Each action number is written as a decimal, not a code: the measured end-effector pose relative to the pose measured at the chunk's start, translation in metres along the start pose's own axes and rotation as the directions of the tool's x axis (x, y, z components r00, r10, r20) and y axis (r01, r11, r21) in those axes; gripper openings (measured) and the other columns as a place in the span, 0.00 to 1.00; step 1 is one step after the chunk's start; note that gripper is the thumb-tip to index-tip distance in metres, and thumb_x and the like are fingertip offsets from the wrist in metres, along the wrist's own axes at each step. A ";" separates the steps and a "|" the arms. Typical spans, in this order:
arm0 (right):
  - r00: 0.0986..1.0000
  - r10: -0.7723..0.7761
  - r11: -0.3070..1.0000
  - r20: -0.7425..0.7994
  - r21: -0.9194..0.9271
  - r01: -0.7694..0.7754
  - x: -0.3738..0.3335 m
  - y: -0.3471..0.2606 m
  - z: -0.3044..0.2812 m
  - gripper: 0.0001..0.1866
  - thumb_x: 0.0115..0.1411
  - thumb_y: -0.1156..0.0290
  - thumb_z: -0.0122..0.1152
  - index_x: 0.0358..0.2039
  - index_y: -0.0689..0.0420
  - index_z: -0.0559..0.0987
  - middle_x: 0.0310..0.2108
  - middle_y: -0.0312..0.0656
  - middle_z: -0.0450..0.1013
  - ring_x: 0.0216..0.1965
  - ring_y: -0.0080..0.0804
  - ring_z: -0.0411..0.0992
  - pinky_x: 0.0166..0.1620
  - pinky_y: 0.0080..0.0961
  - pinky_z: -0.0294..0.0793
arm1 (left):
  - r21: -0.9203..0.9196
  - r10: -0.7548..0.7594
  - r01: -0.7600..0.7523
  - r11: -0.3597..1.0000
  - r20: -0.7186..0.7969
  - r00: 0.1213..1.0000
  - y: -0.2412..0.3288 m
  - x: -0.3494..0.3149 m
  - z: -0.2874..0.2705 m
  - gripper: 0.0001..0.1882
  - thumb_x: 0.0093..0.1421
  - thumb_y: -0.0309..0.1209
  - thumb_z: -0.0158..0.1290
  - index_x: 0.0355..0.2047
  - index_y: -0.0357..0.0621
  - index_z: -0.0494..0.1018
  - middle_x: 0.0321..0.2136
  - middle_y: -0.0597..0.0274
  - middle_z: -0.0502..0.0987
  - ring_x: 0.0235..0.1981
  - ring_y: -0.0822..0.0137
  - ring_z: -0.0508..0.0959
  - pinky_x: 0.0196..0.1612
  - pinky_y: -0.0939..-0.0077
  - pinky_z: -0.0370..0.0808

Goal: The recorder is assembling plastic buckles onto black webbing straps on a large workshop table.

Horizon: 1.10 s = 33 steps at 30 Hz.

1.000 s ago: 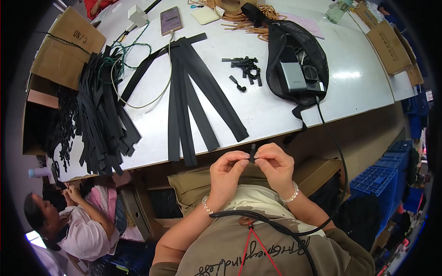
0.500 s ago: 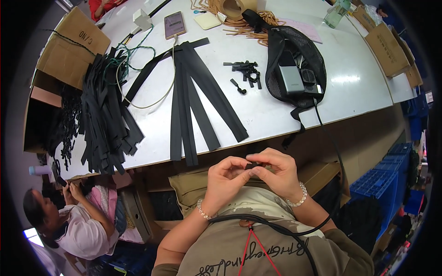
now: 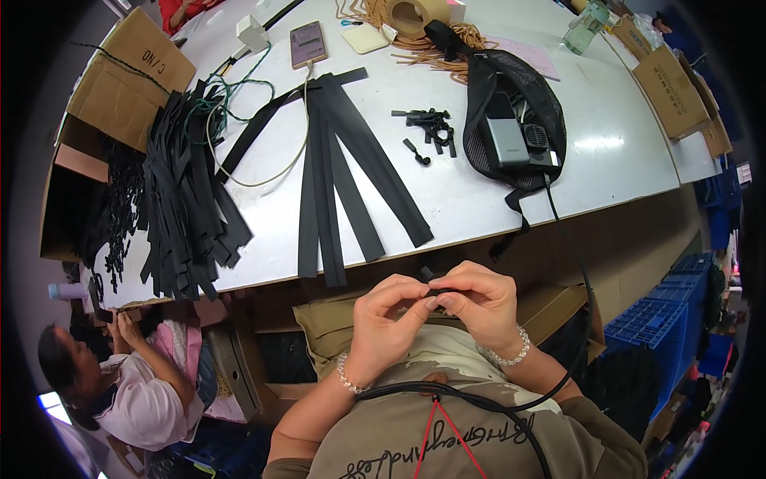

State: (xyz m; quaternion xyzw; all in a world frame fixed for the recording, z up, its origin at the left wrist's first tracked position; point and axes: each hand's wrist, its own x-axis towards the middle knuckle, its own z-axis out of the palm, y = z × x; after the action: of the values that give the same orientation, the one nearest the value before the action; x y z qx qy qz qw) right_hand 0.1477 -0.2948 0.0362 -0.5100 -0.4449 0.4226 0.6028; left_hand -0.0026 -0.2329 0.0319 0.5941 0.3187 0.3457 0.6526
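My left hand and my right hand meet in front of my body, just off the table's near edge. Both pinch a small black piece between thumbs and fingertips. It resembles a zipper slider with a tab; the fingers cover most of it. Beyond my hands, long black strips like zipper tape fan out over the white table. A single small black slider-like piece lies near a little pile of similar pieces.
A thick bundle of black strips hangs over the table edge at left, beside a cardboard box. A black mesh bag holds devices; its cable runs down to me. A phone lies farther back. Another person sits at lower left.
My fingertips have shifted slightly on the small black piece, and a tab of it now sticks up beyond them. The things on the table stay put; the view has moved a little.
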 end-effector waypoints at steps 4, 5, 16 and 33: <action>0.992 0.112 0.988 -0.064 0.117 -0.104 -0.005 0.003 0.005 0.07 0.55 0.78 0.60 0.33 0.67 0.79 0.29 0.40 0.72 0.26 0.17 0.68 0.27 0.11 0.68 | 0.011 0.042 -0.042 0.999 0.000 0.999 -0.001 -0.001 0.000 0.06 0.51 0.16 0.57 0.30 0.33 0.75 0.30 0.61 0.74 0.31 0.73 0.74 0.34 0.83 0.72; 0.991 0.114 0.988 -0.064 0.117 -0.106 -0.006 0.003 0.007 0.07 0.55 0.78 0.60 0.33 0.67 0.79 0.29 0.40 0.72 0.26 0.17 0.68 0.27 0.11 0.68 | 0.010 0.041 -0.041 0.999 0.000 0.999 -0.002 -0.001 0.000 0.06 0.51 0.16 0.57 0.30 0.33 0.75 0.30 0.61 0.74 0.31 0.73 0.74 0.34 0.83 0.72; 0.995 0.090 0.990 0.035 0.104 -0.093 -0.002 -0.008 0.005 0.11 0.56 0.81 0.57 0.40 0.64 0.78 0.32 0.39 0.71 0.28 0.17 0.69 0.30 0.11 0.70 | -0.061 -0.072 0.076 0.995 0.068 0.995 0.009 -0.001 -0.009 0.04 0.52 0.19 0.58 0.29 0.33 0.75 0.28 0.61 0.75 0.30 0.75 0.74 0.33 0.84 0.71; 0.992 0.119 0.977 0.028 0.175 -0.122 -0.006 -0.001 0.012 0.09 0.56 0.80 0.56 0.39 0.67 0.77 0.34 0.43 0.71 0.27 0.19 0.69 0.32 0.13 0.70 | 0.113 0.237 -0.233 0.966 -0.026 0.971 -0.008 -0.003 -0.011 0.06 0.49 0.18 0.59 0.28 0.35 0.75 0.27 0.59 0.75 0.28 0.71 0.74 0.30 0.81 0.69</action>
State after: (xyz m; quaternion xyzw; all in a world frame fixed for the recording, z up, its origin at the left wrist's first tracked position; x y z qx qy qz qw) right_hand 0.1345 -0.2973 0.0380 -0.4772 -0.3791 0.5004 0.6150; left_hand -0.0128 -0.2301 0.0226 0.6556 0.2773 0.4142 0.5672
